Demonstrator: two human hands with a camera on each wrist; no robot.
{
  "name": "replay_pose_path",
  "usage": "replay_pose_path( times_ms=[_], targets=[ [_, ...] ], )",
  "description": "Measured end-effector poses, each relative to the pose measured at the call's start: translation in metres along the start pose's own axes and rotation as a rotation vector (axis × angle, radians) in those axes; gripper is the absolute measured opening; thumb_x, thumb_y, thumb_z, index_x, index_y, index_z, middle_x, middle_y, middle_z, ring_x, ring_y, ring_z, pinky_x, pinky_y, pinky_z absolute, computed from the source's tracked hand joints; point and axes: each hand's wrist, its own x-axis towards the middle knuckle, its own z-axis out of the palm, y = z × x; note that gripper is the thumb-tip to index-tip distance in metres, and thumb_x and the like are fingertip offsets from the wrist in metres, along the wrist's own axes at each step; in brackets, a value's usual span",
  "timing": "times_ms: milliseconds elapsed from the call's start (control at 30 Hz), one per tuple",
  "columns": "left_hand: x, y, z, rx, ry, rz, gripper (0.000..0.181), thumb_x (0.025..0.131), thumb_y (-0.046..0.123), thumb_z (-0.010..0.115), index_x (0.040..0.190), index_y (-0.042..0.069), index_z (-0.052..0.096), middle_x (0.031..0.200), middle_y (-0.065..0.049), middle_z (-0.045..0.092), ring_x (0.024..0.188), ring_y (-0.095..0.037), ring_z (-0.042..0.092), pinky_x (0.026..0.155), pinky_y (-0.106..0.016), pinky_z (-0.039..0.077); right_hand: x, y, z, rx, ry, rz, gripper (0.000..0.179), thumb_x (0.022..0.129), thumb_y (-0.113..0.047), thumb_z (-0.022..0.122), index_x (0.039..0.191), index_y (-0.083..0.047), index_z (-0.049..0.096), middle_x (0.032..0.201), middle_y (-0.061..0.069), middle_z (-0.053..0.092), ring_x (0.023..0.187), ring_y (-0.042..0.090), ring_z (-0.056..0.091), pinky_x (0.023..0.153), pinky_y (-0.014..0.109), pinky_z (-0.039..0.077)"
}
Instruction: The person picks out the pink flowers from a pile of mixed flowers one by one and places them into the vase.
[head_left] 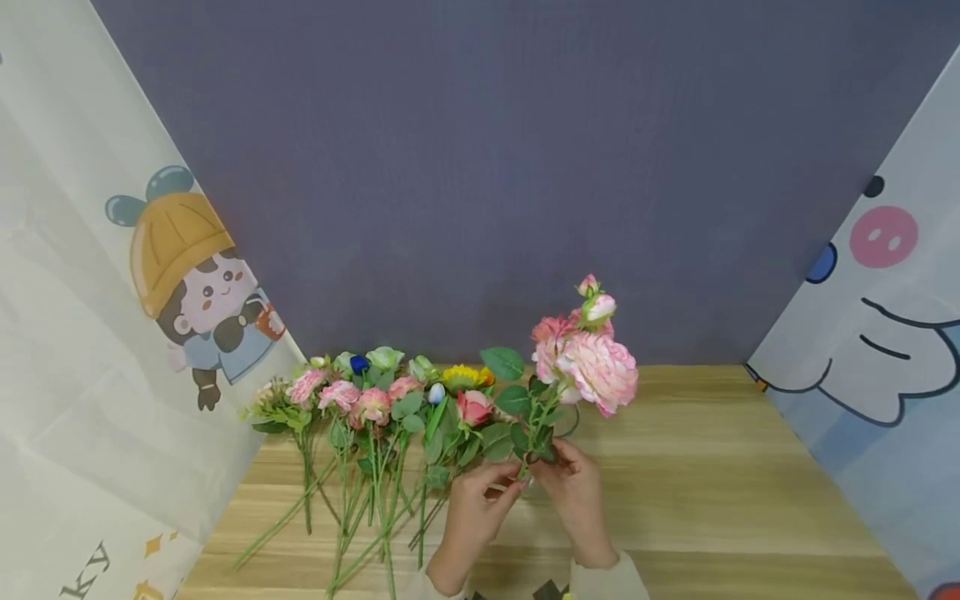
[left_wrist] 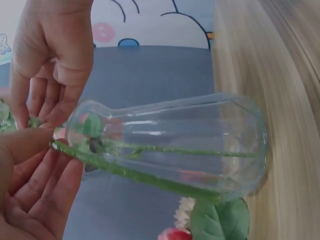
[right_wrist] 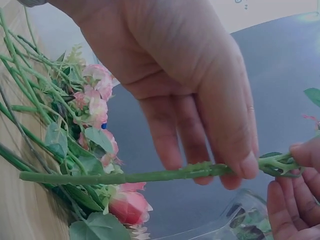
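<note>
The left hand (head_left: 472, 507) and right hand (head_left: 577, 496) have a pinching grip on one green stem (right_wrist: 110, 177); in head view, they mostly hide the glass vase (left_wrist: 235, 112).

The far side is filled by a plain, dark grey-blue upright panel (head_left: 450, 167). The left is covered by a creased off-white printed sheet (head_left: 60, 292); on it a cartoon child in a yellow-orange hat and light-blue clothes (head_left: 217, 308) is shown, red cup held. Dark printed letters "ky" (head_left: 86, 571) and a small orange diamond shape (head_left: 153, 546) are seen near left. The right is covered by a white-and-blue printed sheet (head_left: 862, 500), marked with a pink oval (head_left: 883, 237) and black outlines. The surface is formed by a light-brown wood-grain tabletop (head_left: 705, 467).
</note>
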Motion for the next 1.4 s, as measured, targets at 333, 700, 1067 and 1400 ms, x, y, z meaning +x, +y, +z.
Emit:
replay_pose_path(
  times_ms=[333, 700, 1067, 1400],
  targets=[
    [-0.009, -0.017, -0.019, 0.002, -0.105, -0.163, 0.012, 0.086, 0.014, 0.069, 0.097, 0.008, 0.073, 0.091, -0.008, 0.072, 0.073, -0.008, 0.068, 0.058, -0.017, 0.053, 0.005, 0.005, -0.008, 0.059, -0.007, -0.107, 0.015, 0.073, 0.024, 0.06, 0.087, 0.018, 0.059, 0.082, -0.01, 0.068, 0.074, 0.002, 0.064, 0.064, 0.014, 0.051],
    [-0.022, -0.045, -0.066, 0.231, -0.007, -0.306, 0.011, 0.084, 0.009, 0.07, 0.093, 0.003, 0.072, 0.085, -0.007, 0.072, 0.072, -0.012, 0.067, 0.059, -0.017, 0.052, 0.017, 0.001, -0.014, 0.058, -0.013, -0.194, 0.014, 0.072, 0.026, 0.06, 0.084, 0.018, 0.06, 0.084, -0.004, 0.068, 0.075, 0.005, 0.066, 0.067, 0.016, 0.053],
    [-0.03, -0.055, -0.094, 0.338, 0.107, -0.41, 0.012, 0.088, 0.011, 0.066, 0.092, 0.002, 0.072, 0.082, -0.004, 0.072, 0.071, -0.013, 0.067, 0.055, -0.018, 0.051, 0.032, -0.016, -0.019, -0.051, 0.075, -0.008, 0.01, 0.074, 0.018, 0.067, 0.083, 0.015, 0.064, 0.078, -0.008, 0.066, 0.071, 0.004, 0.065, 0.065, 0.017, 0.053],
    [-0.029, -0.061, -0.102, 0.408, 0.138, -0.383, 0.014, 0.09, 0.015, 0.065, 0.089, 0.004, 0.073, 0.077, -0.002, 0.072, 0.069, -0.014, 0.067, 0.056, -0.02, 0.051, 0.055, -0.028, -0.038, -0.039, 0.221, 0.052, 0.006, 0.077, 0.009, 0.071, 0.081, 0.01, 0.068, 0.07, -0.001, 0.067, 0.062, 0.005, 0.059, 0.057, 0.016, 0.048]
  ],
)
